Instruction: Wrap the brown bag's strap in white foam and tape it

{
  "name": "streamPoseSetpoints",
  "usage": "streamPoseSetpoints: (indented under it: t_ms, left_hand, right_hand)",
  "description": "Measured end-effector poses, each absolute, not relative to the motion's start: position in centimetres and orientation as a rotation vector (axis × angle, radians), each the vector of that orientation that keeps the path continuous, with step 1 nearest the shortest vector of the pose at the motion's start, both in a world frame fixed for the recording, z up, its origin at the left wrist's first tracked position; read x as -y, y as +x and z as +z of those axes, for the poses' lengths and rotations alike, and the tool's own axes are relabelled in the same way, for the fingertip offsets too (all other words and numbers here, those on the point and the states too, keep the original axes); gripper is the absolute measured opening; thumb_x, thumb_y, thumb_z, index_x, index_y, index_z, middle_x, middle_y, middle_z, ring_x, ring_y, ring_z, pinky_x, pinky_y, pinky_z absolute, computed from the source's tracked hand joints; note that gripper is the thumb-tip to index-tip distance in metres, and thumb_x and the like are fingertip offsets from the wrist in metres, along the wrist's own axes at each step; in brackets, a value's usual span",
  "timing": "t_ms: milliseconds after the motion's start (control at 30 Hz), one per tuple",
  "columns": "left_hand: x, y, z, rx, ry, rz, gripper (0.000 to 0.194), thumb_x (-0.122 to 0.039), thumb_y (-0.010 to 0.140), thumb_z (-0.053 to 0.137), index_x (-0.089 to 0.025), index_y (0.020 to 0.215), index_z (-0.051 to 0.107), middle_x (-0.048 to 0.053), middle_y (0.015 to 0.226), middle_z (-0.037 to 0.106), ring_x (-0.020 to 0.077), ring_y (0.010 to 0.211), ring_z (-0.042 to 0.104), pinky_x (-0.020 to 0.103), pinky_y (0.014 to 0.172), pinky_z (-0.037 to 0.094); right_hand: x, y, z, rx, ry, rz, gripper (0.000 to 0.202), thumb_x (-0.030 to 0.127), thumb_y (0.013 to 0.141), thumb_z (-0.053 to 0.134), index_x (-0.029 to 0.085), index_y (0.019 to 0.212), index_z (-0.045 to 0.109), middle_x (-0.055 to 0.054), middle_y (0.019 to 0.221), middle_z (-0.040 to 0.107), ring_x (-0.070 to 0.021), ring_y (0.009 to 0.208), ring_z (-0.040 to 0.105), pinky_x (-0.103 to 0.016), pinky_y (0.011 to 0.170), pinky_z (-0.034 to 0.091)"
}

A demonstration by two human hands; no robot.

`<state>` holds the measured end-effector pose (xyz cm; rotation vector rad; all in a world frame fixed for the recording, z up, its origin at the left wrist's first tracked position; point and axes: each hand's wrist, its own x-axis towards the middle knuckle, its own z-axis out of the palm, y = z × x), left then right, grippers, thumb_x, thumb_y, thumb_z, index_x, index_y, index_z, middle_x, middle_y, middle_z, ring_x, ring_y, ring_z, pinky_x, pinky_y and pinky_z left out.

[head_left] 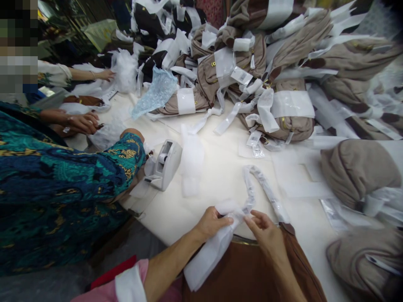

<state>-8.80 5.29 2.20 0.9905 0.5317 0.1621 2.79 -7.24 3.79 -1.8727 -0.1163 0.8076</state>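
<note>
A brown bag (255, 272) lies at the table's near edge, directly before me. Its handle (267, 188) loops up over the table, covered in white wrapping. A strip of thin white foam wrap (209, 256) hangs across the bag from the handle's left end. My left hand (214, 223) pinches this strip between thumb and fingers. My right hand (266, 230) is at the handle's left end, thumb and fingertips closed on the wrap there, with the other fingers curled loosely. The handle's left attachment is hidden under the wrap.
A grey tape dispenser (165, 165) stands left of centre beside a loose foam sheet (192, 163). Partly wrapped taupe bags (292, 107) pile up at the back and right. A co-worker's patterned sleeve (119, 167) reaches in from the left, with other hands beyond it.
</note>
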Motion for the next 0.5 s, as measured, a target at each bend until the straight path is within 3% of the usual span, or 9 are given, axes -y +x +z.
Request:
streamPoseSetpoints:
  t_ms: [100, 200, 400, 500]
  left_hand:
    - [-5.5, -8.7, 2.7, -0.5, 0.98, 0.16, 0.038, -0.028, 0.069, 0.068, -0.01, 0.102, 0.063, 0.006, 0.088, 0.064, 0.0198, 0.086, 0.056, 0.027, 0.079, 0.041]
    - [-5.4, -8.5, 2.9, -0.439, 1.0, 0.166, 0.04, -0.028, 0.07, 0.067, -0.012, 0.107, 0.062, 0.006, 0.094, 0.064, 0.0203, 0.09, 0.056, 0.029, 0.085, 0.039]
    - [-5.6, -8.4, 2.4, -0.458, 0.995, 0.145, 0.042, -0.032, 0.068, 0.069, -0.012, 0.105, 0.063, 0.004, 0.088, 0.064, 0.0186, 0.084, 0.056, 0.026, 0.078, 0.041]
    - [-5.8, -8.4, 2.1, -0.505, 0.992, 0.127, 0.043, -0.035, 0.066, 0.07, -0.011, 0.101, 0.064, 0.004, 0.084, 0.064, 0.0176, 0.077, 0.056, 0.027, 0.074, 0.042]
  right_hand:
    - [7.9, 5.2, 5.6, 0.644, -2.16, 0.458, 0.04, 0.045, 0.069, 0.063, 0.019, 0.099, 0.06, 0.0, 0.072, 0.06, -0.0106, 0.052, 0.045, -0.026, 0.055, 0.039]
    - [6.6, 6.8, 6.4, 1.128, -2.056, 0.503, 0.031, 0.037, 0.081, 0.05, 0.021, 0.106, 0.058, -0.005, 0.091, 0.061, -0.0123, 0.059, 0.05, -0.027, 0.06, 0.042]
    - [4.4, 6.1, 5.5, 1.405, -2.102, 0.462, 0.019, 0.031, 0.085, 0.045, 0.021, 0.081, 0.06, -0.003, 0.078, 0.059, -0.0151, 0.071, 0.057, -0.027, 0.065, 0.044]
    - [5.4, 4.3, 4.8, 1.483, -2.178, 0.191, 0.017, 0.027, 0.087, 0.044, 0.021, 0.088, 0.059, -0.004, 0.086, 0.06, -0.0148, 0.074, 0.057, -0.025, 0.066, 0.043]
